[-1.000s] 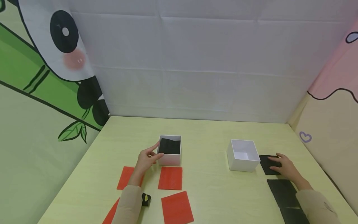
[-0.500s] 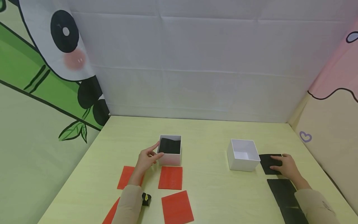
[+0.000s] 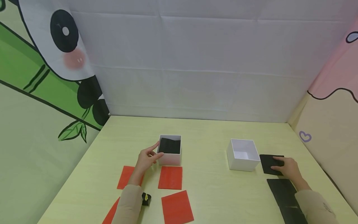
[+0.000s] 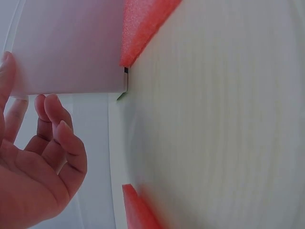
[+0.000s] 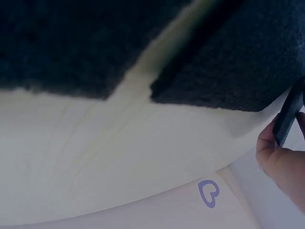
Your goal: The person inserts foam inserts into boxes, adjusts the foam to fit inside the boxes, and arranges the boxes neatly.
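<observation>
One wide white sheet (image 3: 207, 68) hangs across the far side, and in front of it spreads a pale yellow table (image 3: 209, 186) whose near edge falls out of view. Two lidless white boxes stand on it, well apart. The left box (image 3: 169, 160) has a black piece (image 3: 170, 146) inside; how deep that goes, or what lies beneath, I can't tell. The right box (image 3: 243, 165) sits near the other black squares, which seems to put them within easy reach.

The left hand (image 3: 146, 157) has thumb and forefinger spread about the left box's near left corner, touching it, perhaps to steady it; the other fingers bend loosely. The right hand (image 3: 289, 168) pinches the far black square (image 3: 269, 163), just right of the right box. Its grip looks to be along an edge, probably because something so flat offers little else to hold. From the right wrist that hand is cut off at the side.

Two more black squares (image 3: 281, 189) lie nearer, the nearest partly under the sleeve and cropped. Four red squares (image 3: 170, 178) lie at the left, two partly hidden by the left arm. Smallest is a dark lump (image 3: 146, 199) marked yellow, against the left sleeve; whether it's attached I can't say.
</observation>
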Motion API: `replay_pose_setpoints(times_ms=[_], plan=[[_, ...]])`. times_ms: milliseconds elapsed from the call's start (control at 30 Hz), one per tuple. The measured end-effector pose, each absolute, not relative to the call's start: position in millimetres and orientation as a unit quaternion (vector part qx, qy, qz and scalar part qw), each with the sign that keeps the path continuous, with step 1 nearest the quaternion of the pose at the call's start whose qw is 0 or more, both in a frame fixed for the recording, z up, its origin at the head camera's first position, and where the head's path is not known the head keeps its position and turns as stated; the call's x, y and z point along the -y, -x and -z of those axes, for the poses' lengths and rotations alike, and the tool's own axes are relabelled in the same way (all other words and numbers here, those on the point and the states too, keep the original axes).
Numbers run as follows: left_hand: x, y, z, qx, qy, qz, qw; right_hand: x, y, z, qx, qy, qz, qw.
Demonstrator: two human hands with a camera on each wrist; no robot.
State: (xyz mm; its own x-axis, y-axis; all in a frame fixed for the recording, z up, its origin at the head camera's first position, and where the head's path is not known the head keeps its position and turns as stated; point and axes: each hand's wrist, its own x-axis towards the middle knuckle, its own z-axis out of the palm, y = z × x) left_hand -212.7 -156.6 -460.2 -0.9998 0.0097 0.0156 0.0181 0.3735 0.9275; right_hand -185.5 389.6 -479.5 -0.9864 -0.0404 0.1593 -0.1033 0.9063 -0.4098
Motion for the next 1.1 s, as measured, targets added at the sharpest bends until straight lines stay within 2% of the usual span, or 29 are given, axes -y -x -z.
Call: replay_pose_setpoints(times_ms=[133,467,667,900,1100], plan=[[157,213,461,0.828,0.008,0.561,0.004,-390,183,477,0.973,-0.02,-0.219,0.07],[156,214,456,0.822,0.02,0.57,0.006,-394,173,474,0.948,0.028,-0.299,0.102],[158,217,461,0.824,0.02,0.566,0.009,-396,166,471,0.919,0.086,-0.377,0.075],[158,215,460,0.824,0.02,0.566,0.006,-403,159,465,0.9,0.111,-0.42,0.028],[156,212,459,0.823,0.02,0.568,0.007,-407,150,464,0.877,0.142,-0.458,0.015]])
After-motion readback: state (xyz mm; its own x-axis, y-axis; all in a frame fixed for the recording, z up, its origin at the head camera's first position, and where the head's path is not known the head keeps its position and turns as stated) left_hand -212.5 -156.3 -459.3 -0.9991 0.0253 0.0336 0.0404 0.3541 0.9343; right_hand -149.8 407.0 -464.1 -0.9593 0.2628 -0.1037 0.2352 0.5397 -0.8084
